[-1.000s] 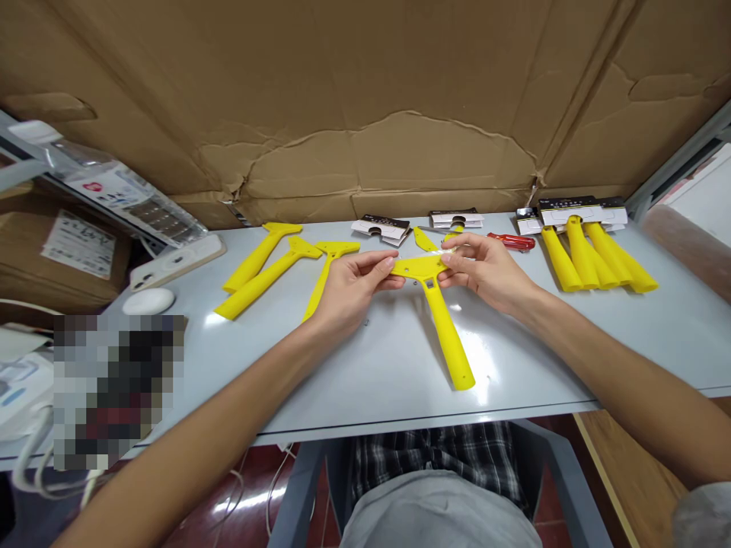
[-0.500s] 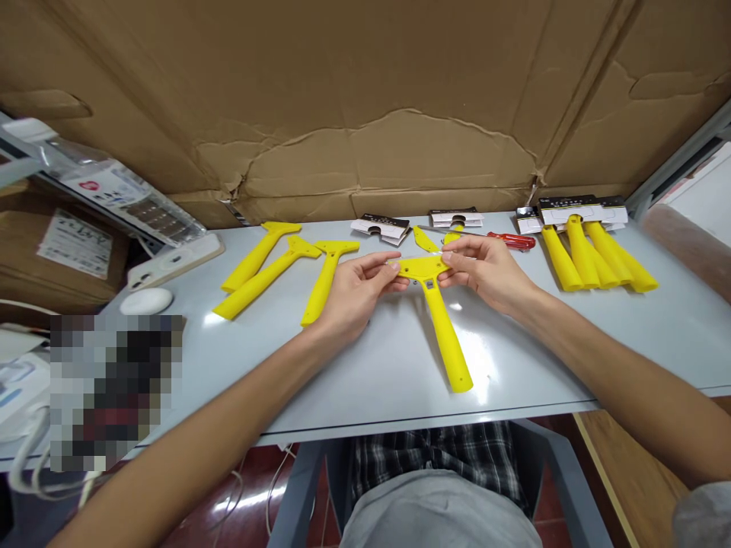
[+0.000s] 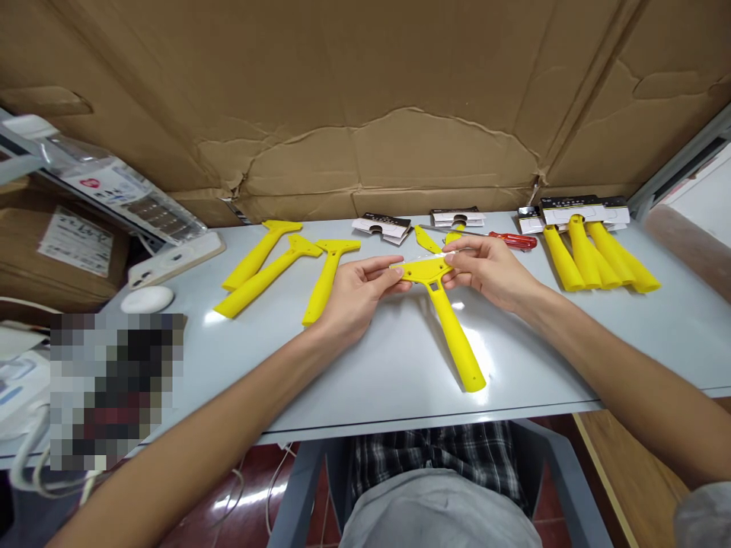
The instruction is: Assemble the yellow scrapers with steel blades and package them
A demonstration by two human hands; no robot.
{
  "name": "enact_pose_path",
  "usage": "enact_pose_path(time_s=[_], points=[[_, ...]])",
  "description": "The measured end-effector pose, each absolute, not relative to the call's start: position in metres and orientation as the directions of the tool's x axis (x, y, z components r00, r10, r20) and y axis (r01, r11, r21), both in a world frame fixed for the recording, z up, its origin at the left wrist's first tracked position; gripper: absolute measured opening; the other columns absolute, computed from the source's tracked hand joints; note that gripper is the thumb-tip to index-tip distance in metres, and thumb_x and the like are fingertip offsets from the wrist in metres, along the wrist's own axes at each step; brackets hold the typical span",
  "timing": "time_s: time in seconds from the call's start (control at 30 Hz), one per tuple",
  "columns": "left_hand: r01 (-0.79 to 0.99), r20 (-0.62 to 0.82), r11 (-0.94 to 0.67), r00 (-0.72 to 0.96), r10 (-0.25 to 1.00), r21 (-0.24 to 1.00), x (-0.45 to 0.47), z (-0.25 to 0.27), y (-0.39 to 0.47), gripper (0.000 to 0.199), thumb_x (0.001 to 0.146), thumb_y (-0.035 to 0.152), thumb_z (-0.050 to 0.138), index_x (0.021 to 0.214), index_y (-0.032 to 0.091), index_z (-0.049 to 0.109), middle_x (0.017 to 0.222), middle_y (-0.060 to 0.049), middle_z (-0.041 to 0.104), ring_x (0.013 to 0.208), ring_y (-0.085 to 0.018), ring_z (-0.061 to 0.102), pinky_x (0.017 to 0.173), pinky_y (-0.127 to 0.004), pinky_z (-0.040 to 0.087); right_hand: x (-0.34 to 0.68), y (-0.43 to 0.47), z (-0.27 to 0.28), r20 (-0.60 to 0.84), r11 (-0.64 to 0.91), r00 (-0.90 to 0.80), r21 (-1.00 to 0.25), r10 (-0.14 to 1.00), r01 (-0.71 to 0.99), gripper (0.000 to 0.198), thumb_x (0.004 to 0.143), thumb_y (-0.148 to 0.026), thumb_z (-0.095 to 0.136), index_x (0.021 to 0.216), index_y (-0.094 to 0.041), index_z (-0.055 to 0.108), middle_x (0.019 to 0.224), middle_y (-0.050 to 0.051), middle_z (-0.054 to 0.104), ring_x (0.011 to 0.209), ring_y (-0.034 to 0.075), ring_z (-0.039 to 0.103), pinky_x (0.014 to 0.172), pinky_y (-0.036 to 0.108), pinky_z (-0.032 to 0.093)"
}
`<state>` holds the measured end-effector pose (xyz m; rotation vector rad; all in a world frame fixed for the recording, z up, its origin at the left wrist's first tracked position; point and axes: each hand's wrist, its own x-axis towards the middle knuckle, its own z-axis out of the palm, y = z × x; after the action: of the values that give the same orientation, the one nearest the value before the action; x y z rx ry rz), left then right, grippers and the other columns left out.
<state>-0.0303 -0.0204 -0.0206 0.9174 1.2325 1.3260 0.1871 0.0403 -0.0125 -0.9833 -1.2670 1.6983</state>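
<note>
A yellow scraper point(image 3: 458, 335) is held by its wide head between both hands, its handle slanting down toward me and to the right. My left hand point(image 3: 359, 295) pinches the left end of the head. My right hand point(image 3: 492, 270) grips the right end between thumb and fingers. A thin shiny strip shows along the head's far edge; part of it is hidden by the right fingers. Just behind the right hand lie a small yellow head piece point(image 3: 427, 240) and a screwdriver with a red handle point(image 3: 517, 241).
Three yellow scrapers point(image 3: 268, 278) lie at the left. Several more yellow handles point(image 3: 588, 255) with black-and-white cards rest at the right. Folded cards point(image 3: 381, 227) sit at the back against cardboard point(image 3: 365, 137). A power strip point(image 3: 177, 260) and white mouse point(image 3: 147, 299) are at far left.
The scraper's handle end has swung slightly to the right and its head has tilted. A shiny strip now shows along the far edge. Both hands keep their hold.
</note>
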Motion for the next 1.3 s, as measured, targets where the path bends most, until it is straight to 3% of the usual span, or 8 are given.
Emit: enact_pose_path(time_s=[0.17,0.33,0.6,0.97,1.07,1.17,1.23,1.3], points=[[-0.263,-0.162,0.124,-0.130,0.978,0.957,-0.031,-0.019,-0.018,0.029,0.078,0.012,0.082,0.107,0.008,0.078,0.089,-0.011,0.080,0.070,-0.015,0.075,0.080,-0.028,0.065,0.188,0.042,-0.015,-0.113,-0.181,-0.395,-0.973,0.911,-0.139,0.034,0.076,-0.022,0.087,0.102,-0.011,0.069,0.090,0.011,0.075,0.068,0.017,0.073,0.072,0.032,0.068],[-0.328,-0.275,0.254,-0.018,0.961,0.910,-0.029,-0.016,-0.016,0.009,0.084,0.008,0.073,0.088,0.006,0.080,0.100,-0.016,0.081,0.081,-0.015,0.076,0.079,-0.022,0.064,0.187,0.040,-0.016,-0.128,-0.191,-0.391,-0.974,0.911,-0.125,0.031,0.078,-0.020,0.084,0.103,-0.011,0.069,0.090,0.012,0.075,0.068,0.017,0.074,0.072,0.031,0.068],[-0.340,-0.306,0.266,-0.068,0.950,0.902,-0.027,-0.015,-0.016,0.013,0.083,0.005,0.074,0.070,0.007,0.075,0.090,-0.013,0.078,0.075,-0.014,0.074,0.084,-0.025,0.065,0.183,0.037,-0.011,-0.175,-0.236,-0.397,-0.966,0.901,-0.109,0.025,0.084,-0.015,0.075,0.107,-0.012,0.065,0.090,0.011,0.074,0.069,0.017,0.074,0.066,0.030,0.067],[-0.275,-0.279,0.261,-0.029,0.960,0.925,-0.031,-0.023,-0.014,0.012,0.077,0.014,0.081,0.070,0.010,0.072,0.089,-0.011,0.077,0.078,-0.014,0.074,0.089,-0.028,0.064,0.183,0.038,-0.010,-0.239,-0.306,-0.398,-0.945,0.886,-0.115,0.016,0.085,-0.007,0.070,0.101,-0.006,0.068,0.087,0.013,0.073,0.061,0.014,0.071,0.060,0.026,0.064],[-0.127,-0.250,0.250,0.020,0.968,0.960,-0.041,-0.017,-0.011,0.012,0.078,0.020,0.082,0.080,0.010,0.075,0.091,-0.011,0.078,0.077,-0.015,0.073,0.085,-0.029,0.063,0.183,0.037,-0.009,-0.235,-0.296,-0.390,-0.950,0.890,-0.104,0.016,0.085,-0.006,0.069,0.101,-0.005,0.068,0.086,0.014,0.073,0.061,0.014,0.070,0.060,0.025,0.064],[0.244,-0.170,0.141,0.103,0.980,0.959,-0.065,0.001,-0.006,0.030,0.082,0.036,0.080,0.101,0.013,0.078,0.091,-0.009,0.079,0.072,-0.017,0.073,0.073,-0.031,0.061,0.186,0.039,-0.010,-0.213,-0.265,-0.375,-0.960,0.902,-0.093,0.015,0.084,-0.007,0.070,0.099,-0.005,0.068,0.086,0.014,0.073,0.063,0.015,0.071,0.061,0.025,0.064],[0.583,-0.162,0.007,0.214,0.963,0.813,-0.084,0.015,-0.005,0.035,0.081,0.042,0.081,0.105,0.017,0.079,0.087,-0.007,0.080,0.072,-0.019,0.072,0.069,-0.032,0.057,0.188,0.041,-0.011,-0.197,-0.247,-0.366,-0.965,0.910,-0.094,0.016,0.084,-0.008,0.071,0.099,-0.006,0.068,0.086,0.014,0.073,0.064,0.016,0.072,0.062,0.026,0.065],[0.771,-0.228,-0.164,0.374,0.899,0.616,-0.098,0.025,-0.004,0.026,0.078,0.041,0.081,0.095,0.021,0.081,0.088,-0.004,0.080,0.078,-0.019,0.073,0.070,-0.030,0.053,0.190,0.045,-0.013,-0.186,-0.236,-0.364,-0.967,0.913,-0.098,0.016,0.084,-0.009,0.070,0.100,-0.006,0.067,0.086,0.014,0.073,0.064,0.016,0.072,0.064,0.028,0.065]])
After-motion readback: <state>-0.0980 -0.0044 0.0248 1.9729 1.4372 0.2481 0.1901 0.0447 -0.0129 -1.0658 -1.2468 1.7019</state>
